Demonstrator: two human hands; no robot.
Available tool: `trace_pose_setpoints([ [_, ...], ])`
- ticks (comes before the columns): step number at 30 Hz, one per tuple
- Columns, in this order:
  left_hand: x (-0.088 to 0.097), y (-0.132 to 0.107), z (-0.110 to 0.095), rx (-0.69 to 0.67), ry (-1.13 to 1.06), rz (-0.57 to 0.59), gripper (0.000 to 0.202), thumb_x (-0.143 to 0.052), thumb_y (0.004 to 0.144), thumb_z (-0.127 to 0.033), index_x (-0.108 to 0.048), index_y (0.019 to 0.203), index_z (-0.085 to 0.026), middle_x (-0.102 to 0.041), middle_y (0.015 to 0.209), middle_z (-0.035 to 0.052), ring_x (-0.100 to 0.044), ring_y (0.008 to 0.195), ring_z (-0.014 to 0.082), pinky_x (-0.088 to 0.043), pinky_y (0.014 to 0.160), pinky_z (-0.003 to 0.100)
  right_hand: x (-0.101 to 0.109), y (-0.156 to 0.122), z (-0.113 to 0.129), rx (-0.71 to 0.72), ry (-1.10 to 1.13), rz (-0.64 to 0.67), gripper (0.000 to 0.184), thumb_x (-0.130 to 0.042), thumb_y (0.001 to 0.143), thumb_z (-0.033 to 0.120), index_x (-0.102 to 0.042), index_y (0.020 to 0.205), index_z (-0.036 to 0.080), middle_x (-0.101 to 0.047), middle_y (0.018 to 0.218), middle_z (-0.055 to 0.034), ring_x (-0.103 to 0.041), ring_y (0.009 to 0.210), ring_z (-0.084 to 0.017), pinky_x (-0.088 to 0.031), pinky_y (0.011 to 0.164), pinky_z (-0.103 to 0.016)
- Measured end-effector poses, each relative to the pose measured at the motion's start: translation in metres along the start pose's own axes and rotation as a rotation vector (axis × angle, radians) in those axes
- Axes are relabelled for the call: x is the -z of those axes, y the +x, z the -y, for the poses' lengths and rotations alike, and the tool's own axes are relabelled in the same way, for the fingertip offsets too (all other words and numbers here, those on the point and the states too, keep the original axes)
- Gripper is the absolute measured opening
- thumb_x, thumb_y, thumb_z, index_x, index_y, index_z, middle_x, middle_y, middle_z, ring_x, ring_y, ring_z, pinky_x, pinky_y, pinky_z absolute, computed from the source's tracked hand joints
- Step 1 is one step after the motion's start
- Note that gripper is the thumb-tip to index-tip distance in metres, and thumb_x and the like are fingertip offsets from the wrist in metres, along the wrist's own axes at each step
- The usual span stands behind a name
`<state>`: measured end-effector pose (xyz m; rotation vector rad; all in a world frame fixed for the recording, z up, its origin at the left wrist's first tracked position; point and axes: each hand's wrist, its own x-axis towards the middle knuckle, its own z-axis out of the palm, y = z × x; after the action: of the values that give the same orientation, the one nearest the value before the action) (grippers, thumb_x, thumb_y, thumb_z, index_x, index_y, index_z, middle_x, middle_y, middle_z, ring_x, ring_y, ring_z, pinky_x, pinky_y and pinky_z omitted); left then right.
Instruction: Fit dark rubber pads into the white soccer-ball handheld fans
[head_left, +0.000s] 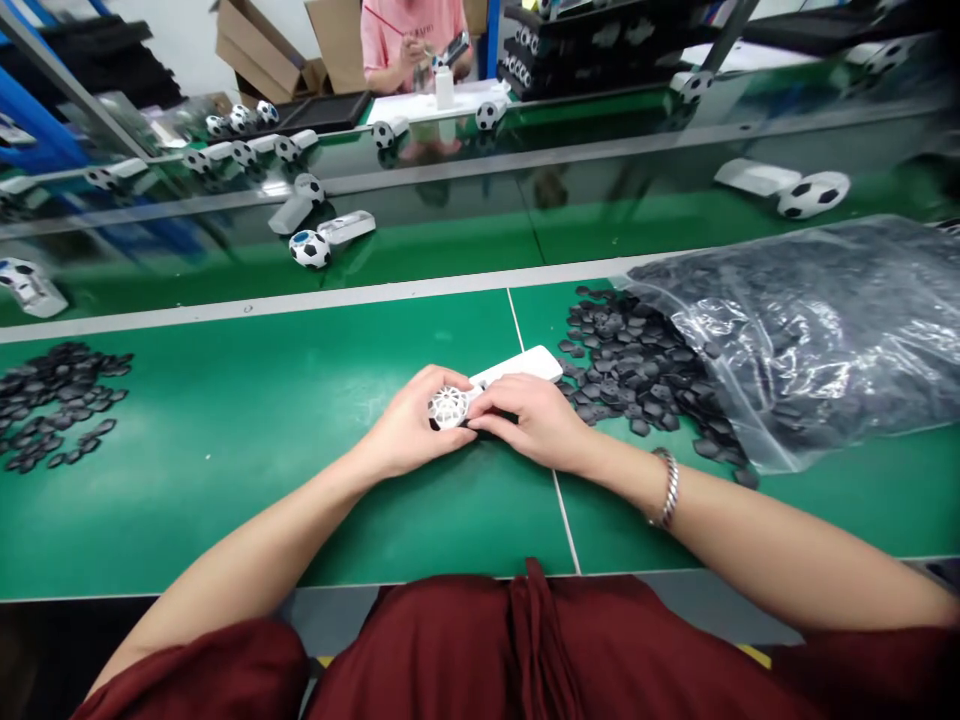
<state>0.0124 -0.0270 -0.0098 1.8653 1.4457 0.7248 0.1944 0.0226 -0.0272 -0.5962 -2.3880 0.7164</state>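
My left hand (412,422) wraps around a white openwork plastic ball frame (448,407), which sits on the end of a flat white plastic handle (521,366). My right hand (534,420) grips the same piece where the frame meets the handle, and its fingers cover the joint. A small black patch shows at the frame's lower edge, under my fingers. Beside my right hand lies a loose heap of black hexagonal patches (628,360), and some touch the handle's far side.
A clear plastic bag of black patches (795,340) lies at the right of the green bench. Another patch pile (56,405) lies at the left. Behind a grey rail, finished black-and-white balls (310,249) with white handles sit on a green belt. A co-worker (412,45) works beyond it.
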Motion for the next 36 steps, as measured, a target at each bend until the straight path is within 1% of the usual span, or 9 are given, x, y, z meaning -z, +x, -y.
trace_pose_setpoints([
  [6, 0.0, -0.001, -0.002, 0.003, 0.018, -0.001, 0.037, -0.067, 0.068, -0.028, -0.052, 0.101, -0.02, -0.054, 0.107, 0.0045, -0.052, 0.102, 0.021, -0.039, 0.092, 0.037, 0.002, 0.004, 0.004, -0.116, 0.017, 0.016, 0.008, -0.062, 0.079, 0.022, -0.064, 0.072, 0.018, -0.067, 0.075, -0.0001, -0.058, 0.073, -0.014, -0.041, 0.067, -0.025],
  [11, -0.001, -0.003, -0.001, -0.053, 0.043, -0.026, 0.035, -0.064, 0.071, -0.027, -0.051, 0.103, -0.021, -0.055, 0.108, 0.0053, -0.052, 0.103, 0.0212, -0.04, 0.092, 0.037, 0.0, 0.002, 0.0, -0.089, 0.024, -0.022, 0.009, -0.064, 0.078, 0.025, -0.064, 0.071, 0.018, -0.067, 0.074, 0.0001, -0.057, 0.071, -0.013, -0.04, 0.067, -0.024],
  [19, -0.004, -0.005, 0.006, -0.175, 0.089, -0.04, 0.032, -0.06, 0.075, -0.027, -0.048, 0.104, -0.021, -0.054, 0.11, 0.0077, -0.05, 0.106, 0.0223, -0.04, 0.093, 0.039, -0.003, -0.001, -0.003, -0.047, -0.028, -0.052, 0.016, -0.057, 0.083, 0.03, -0.063, 0.073, 0.018, -0.065, 0.073, -0.0016, -0.056, 0.072, -0.014, -0.04, 0.067, -0.024],
  [24, -0.01, -0.007, 0.003, -0.118, 0.044, -0.113, 0.034, -0.059, 0.069, -0.016, -0.049, 0.101, -0.02, -0.055, 0.104, 0.0067, -0.053, 0.099, 0.021, -0.042, 0.088, 0.036, 0.006, -0.001, 0.0, -0.06, -0.004, -0.049, 0.017, -0.058, 0.081, 0.033, -0.062, 0.072, 0.018, -0.064, 0.07, -0.0009, -0.056, 0.069, -0.014, -0.042, 0.065, -0.025],
  [27, -0.013, -0.006, 0.004, -0.087, 0.021, -0.151, 0.033, -0.058, 0.065, -0.012, -0.05, 0.096, -0.021, -0.056, 0.101, 0.0058, -0.053, 0.097, 0.0213, -0.043, 0.087, 0.036, 0.018, -0.001, -0.004, -0.082, -0.028, -0.127, 0.015, -0.056, 0.083, 0.03, -0.062, 0.073, 0.019, -0.065, 0.072, -0.0017, -0.058, 0.07, -0.014, -0.044, 0.067, -0.026],
  [29, -0.012, -0.004, 0.007, -0.08, 0.013, -0.189, 0.033, -0.058, 0.063, -0.012, -0.051, 0.094, -0.021, -0.056, 0.101, 0.0058, -0.053, 0.097, 0.0219, -0.042, 0.088, 0.037, 0.029, -0.002, -0.012, -0.123, -0.104, -0.183, 0.017, -0.054, 0.084, 0.031, -0.061, 0.075, 0.02, -0.065, 0.076, -0.0034, -0.059, 0.074, -0.016, -0.046, 0.068, -0.028],
  [31, -0.008, -0.002, 0.011, -0.02, -0.036, -0.209, 0.032, -0.058, 0.063, -0.013, -0.052, 0.094, -0.02, -0.057, 0.1, 0.0053, -0.055, 0.093, 0.0212, -0.044, 0.083, 0.036, 0.041, -0.005, -0.023, -0.193, -0.245, -0.21, 0.018, -0.052, 0.084, 0.035, -0.062, 0.08, 0.021, -0.066, 0.084, -0.0053, -0.06, 0.081, -0.019, -0.048, 0.071, -0.031],
  [34, 0.006, 0.005, 0.018, 0.14, -0.196, -0.226, 0.032, -0.06, 0.065, -0.02, -0.051, 0.095, -0.019, -0.059, 0.083, 0.0019, -0.057, 0.069, 0.0157, -0.047, 0.061, 0.028, 0.057, -0.012, -0.043, -0.316, -0.505, -0.183, 0.022, -0.053, 0.081, 0.038, -0.062, 0.09, 0.021, -0.064, 0.096, -0.0068, -0.059, 0.09, -0.023, -0.049, 0.074, -0.035],
  [36, 0.018, 0.015, 0.021, 0.172, -0.244, -0.282, 0.032, -0.06, 0.066, -0.025, -0.049, 0.095, -0.018, -0.058, 0.076, 0.0004, -0.054, 0.06, 0.013, -0.044, 0.053, 0.025, 0.064, -0.016, -0.054, -0.377, -0.633, -0.135, 0.025, -0.055, 0.079, 0.037, -0.063, 0.093, 0.019, -0.064, 0.099, -0.0077, -0.06, 0.09, -0.025, -0.05, 0.073, -0.037],
])
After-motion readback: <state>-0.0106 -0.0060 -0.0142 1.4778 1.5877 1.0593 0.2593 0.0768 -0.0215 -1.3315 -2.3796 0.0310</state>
